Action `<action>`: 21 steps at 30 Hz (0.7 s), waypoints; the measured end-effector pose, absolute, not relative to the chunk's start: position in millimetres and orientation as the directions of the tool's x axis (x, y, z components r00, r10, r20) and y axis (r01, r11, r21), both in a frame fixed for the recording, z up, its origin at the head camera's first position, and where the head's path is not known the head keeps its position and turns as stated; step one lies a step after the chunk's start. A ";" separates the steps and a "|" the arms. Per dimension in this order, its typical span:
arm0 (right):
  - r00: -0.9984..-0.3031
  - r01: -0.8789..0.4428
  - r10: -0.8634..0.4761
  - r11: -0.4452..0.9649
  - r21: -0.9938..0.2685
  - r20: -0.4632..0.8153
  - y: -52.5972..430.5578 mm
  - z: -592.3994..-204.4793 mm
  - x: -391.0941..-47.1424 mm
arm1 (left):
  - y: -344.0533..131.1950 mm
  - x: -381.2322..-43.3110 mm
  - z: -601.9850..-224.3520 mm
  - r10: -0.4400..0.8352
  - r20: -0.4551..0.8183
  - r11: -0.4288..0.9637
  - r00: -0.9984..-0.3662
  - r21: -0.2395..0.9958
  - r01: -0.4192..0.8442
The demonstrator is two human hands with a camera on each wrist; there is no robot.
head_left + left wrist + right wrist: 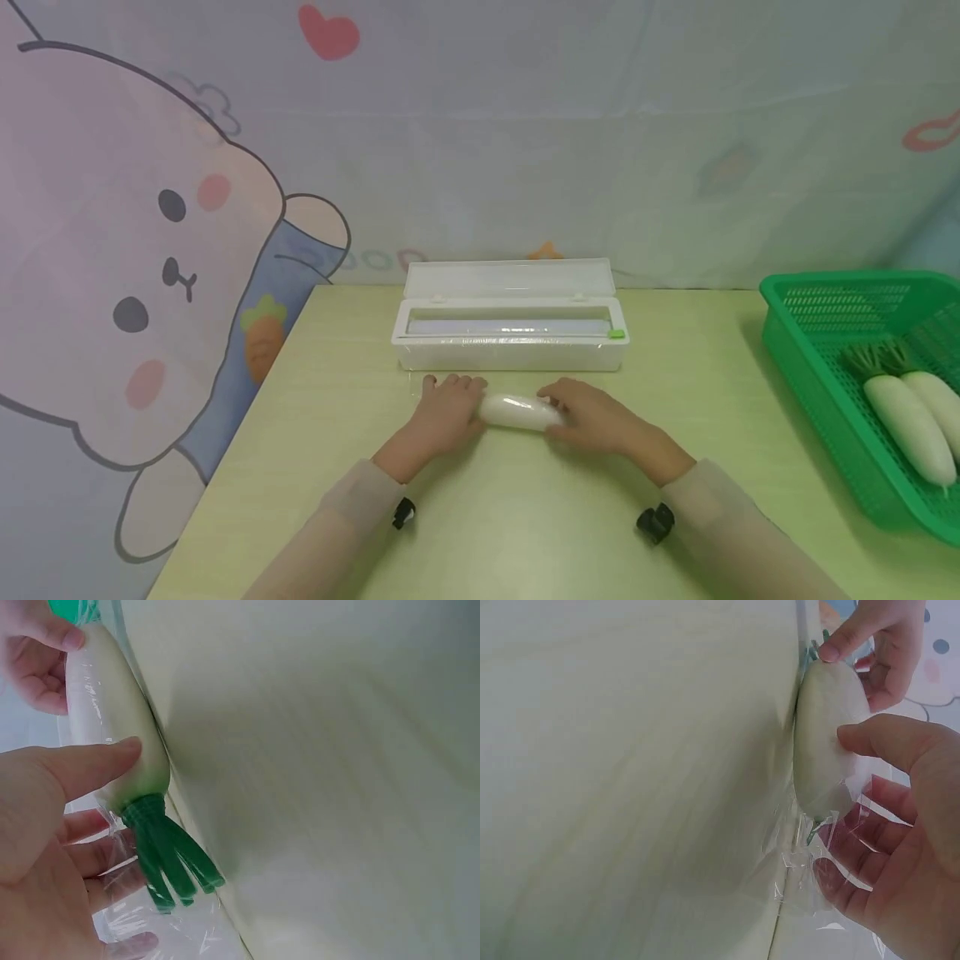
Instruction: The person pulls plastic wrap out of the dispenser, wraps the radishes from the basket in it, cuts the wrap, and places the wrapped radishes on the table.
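A white radish [519, 412] with clear cling film [799, 877] around it lies crosswise on the table, in front of the film box. My left hand [450, 412] holds its leafy end; in the left wrist view the thumb lies on the radish beside the green cut stalks [169, 855], with fingers spread behind the loose film. My right hand [596, 417] holds the other end, thumb on top and fingers curled under film that sticks out past the tip [814, 829]. Part of the radish's underside is hidden.
Behind the hands stands a white cling film dispenser [510, 357], its lid [510, 279] raised, a film roll [510, 326] inside and a green slider [616, 333] at its right. A green basket [810, 433] with white radishes [907, 425] sits at the right. A printed cloth hangs behind the table.
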State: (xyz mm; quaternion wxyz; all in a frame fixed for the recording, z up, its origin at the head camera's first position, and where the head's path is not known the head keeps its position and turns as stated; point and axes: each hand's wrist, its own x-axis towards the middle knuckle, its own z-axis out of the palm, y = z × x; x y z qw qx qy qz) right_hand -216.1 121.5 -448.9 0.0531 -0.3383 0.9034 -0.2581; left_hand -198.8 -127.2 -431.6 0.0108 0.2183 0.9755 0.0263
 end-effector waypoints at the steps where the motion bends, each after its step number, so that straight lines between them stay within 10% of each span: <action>1: -0.773 -0.574 -0.630 0.642 -0.509 0.077 122.0 -448.6 -217.4 | -127.4 -199.9 -431.8 0.422 -0.002 0.905 -0.907 0.064 0.421; 21: -0.765 -0.628 -0.603 0.621 -0.469 0.226 130.6 -452.0 -235.2 | -124.2 -219.0 -438.6 0.472 0.089 0.869 -0.877 0.117 0.480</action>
